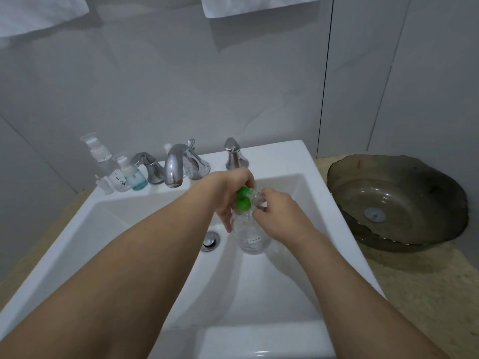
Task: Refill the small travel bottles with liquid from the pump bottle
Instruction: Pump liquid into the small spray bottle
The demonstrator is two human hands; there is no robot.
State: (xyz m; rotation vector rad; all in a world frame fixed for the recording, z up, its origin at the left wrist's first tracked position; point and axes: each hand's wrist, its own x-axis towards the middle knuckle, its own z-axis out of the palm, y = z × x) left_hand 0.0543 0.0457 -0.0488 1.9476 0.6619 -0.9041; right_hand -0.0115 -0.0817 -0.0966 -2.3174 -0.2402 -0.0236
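Observation:
A clear pump bottle (250,234) with a green pump head (243,200) stands in the white sink (145,224), near the drain. My left hand (230,193) grips the green pump head from above. My right hand (278,216) holds a small clear travel bottle (259,199) tilted against the pump's nozzle. Several small travel bottles (121,174) stand on the sink's back left ledge, one holding blue liquid (136,178). The mouth of the small bottle is partly hidden by my fingers.
A chrome tap (176,164) with two handles stands at the back of the sink. The drain plug (210,239) lies left of the pump bottle. A dark glass basin (396,203) rests on the beige counter at right. White towels hang above.

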